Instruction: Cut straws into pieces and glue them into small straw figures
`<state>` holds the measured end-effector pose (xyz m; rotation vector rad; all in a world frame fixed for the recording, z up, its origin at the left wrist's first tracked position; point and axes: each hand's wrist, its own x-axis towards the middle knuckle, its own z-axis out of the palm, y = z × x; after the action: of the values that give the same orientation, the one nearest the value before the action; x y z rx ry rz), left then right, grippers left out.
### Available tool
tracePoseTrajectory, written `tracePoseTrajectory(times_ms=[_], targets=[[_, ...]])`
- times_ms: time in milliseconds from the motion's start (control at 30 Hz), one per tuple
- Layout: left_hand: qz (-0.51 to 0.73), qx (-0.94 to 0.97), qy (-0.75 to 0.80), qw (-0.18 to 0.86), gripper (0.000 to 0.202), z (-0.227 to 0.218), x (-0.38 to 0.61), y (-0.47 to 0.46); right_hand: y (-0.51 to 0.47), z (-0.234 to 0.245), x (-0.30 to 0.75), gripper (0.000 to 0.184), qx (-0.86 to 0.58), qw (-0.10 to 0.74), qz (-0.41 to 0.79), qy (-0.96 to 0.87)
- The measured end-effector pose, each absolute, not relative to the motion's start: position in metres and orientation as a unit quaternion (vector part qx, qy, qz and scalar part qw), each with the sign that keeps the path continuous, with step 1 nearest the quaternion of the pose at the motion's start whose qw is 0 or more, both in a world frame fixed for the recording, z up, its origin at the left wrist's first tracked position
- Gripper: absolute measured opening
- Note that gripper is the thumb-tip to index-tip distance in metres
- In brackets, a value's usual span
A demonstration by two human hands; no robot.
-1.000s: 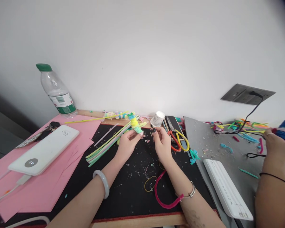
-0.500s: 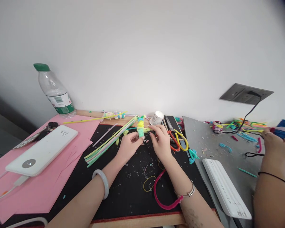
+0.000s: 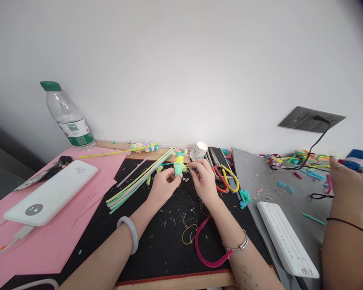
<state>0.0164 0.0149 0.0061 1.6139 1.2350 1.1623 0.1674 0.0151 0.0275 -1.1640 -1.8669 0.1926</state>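
Observation:
My left hand [image 3: 167, 183] is closed around the lower part of a small figure wound from fuzzy pipe cleaners [image 3: 178, 166]. The figure is mint green at the bottom and yellow above, with a knobbly blue and yellow top. From the right, my right hand [image 3: 205, 179] has thumb and forefinger together at the short yellow end of a pipe cleaner [image 3: 185, 166] that sticks out of the figure's side. The fingers partly hide this end. A bundle of pastel pipe cleaners [image 3: 139, 181] lies left of my left hand.
Scissors [image 3: 225, 177] and a paper cup [image 3: 199, 151] lie beyond my right hand. A magenta pipe cleaner loop [image 3: 210, 264] rests by my right forearm. Power banks [image 3: 53, 193] flank the black mat. A bottle [image 3: 69, 121] stands back left; another person's hand [image 3: 351, 181] works at right.
The figure has turned slightly in my left hand, and its top looks wider. My right fingertips have come a little closer to it. The other person's hand has shifted slightly left.

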Motion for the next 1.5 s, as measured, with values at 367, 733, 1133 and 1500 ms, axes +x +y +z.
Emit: tracePoseTrajectory(times_ms=[367,733,1133,1500], targets=[[0.436,0.692,0.524,0.238,0.023,0.01,0.02,0.011,0.019,0.021,0.171,0.018,-0.477,0.424,0.047,-0.769],[0.438,0.672,0.549,0.233,0.028,0.01,0.019,0.012,0.021,0.02,0.174,0.02,-0.514,0.477,0.042,-0.712],[0.468,0.622,0.578,0.244,0.032,0.007,0.015,0.015,0.024,0.018,0.176,0.027,-0.555,0.49,0.072,-0.669],[0.49,0.593,0.563,0.301,0.028,0.009,0.014,0.015,0.022,0.029,0.186,0.023,-0.587,0.441,0.057,-0.677]])
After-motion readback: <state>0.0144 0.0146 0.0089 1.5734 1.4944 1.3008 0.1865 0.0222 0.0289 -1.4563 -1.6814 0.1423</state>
